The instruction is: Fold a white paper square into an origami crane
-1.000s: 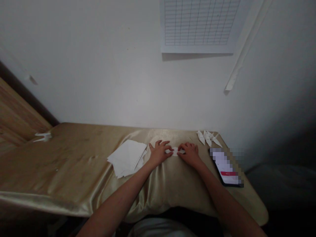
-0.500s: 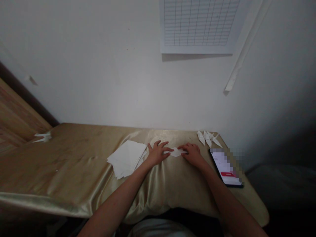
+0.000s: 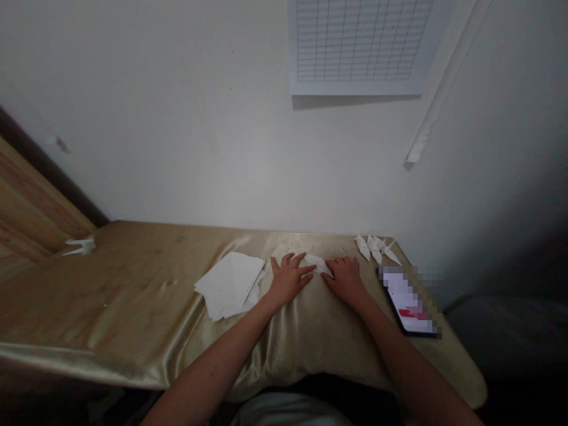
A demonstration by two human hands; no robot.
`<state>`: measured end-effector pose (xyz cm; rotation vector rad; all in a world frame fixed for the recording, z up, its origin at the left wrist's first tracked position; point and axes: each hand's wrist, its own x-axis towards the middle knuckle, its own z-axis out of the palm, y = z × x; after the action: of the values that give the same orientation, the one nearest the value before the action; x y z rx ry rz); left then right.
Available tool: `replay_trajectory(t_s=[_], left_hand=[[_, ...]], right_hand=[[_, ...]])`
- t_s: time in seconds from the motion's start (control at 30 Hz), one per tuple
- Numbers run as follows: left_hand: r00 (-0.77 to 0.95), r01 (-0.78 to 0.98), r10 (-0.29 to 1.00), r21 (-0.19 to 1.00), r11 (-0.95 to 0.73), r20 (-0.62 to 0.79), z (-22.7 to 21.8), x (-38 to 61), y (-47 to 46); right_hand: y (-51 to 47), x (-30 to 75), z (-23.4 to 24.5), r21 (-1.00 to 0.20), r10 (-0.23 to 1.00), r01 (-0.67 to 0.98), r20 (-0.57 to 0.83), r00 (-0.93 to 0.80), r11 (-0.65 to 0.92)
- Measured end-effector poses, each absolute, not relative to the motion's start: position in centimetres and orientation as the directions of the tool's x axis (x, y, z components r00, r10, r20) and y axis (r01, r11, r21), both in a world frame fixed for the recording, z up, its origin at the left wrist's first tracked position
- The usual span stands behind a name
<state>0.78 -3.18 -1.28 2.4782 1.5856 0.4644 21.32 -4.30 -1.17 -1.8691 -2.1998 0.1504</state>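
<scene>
A small folded piece of white paper (image 3: 318,264) lies on the gold cloth of the table (image 3: 133,296), between my two hands. My left hand (image 3: 289,279) rests flat with fingers spread, its fingertips touching the paper's left edge. My right hand (image 3: 345,278) lies on the cloth at the paper's right side, fingers curled down onto its right end. A loose stack of white paper sheets (image 3: 231,284) sits just left of my left hand.
Several folded white paper pieces (image 3: 376,248) lie at the table's far right corner. A phone (image 3: 408,300) with a lit screen rests right of my right hand. Another small folded paper (image 3: 80,245) sits at the far left. A grid chart (image 3: 357,44) hangs on the wall.
The folded paper between my hands has turned, its far end now pointing up and left. My left fingers have spread flatter; my right hand has shifted slightly.
</scene>
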Motion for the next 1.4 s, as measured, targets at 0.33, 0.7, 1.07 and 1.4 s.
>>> replay_trajectory(t_s=[0.33, 0.7, 1.07, 1.4], left_hand=[[0.381, 0.840, 0.916, 0.366, -0.400, 0.127, -1.5, 0.7, -2.9], [0.393, 0.829, 0.917, 0.402, -0.388, 0.075, -1.1, 1.2, -3.0], [0.442, 0.844, 0.896, 0.317, -0.432, 0.044, -0.9, 0.5, -2.8], [0.464, 0.830, 0.879, 0.294, -0.474, 0.108, -1.1, 0.0, -2.4]], right_hand=[[-4.3, 21.6, -0.9, -0.336, 0.969, 0.914, 0.168, -0.179, 0.227], [-3.8, 21.5, -1.2, -0.364, 0.958, 0.895, 0.216, -0.187, 0.256], [-3.4, 22.6, -2.2, -0.424, 0.918, 0.820, 0.270, -0.292, 0.385], [-3.5, 22.4, -2.1, -0.428, 0.904, 0.805, 0.307, -0.299, 0.411]])
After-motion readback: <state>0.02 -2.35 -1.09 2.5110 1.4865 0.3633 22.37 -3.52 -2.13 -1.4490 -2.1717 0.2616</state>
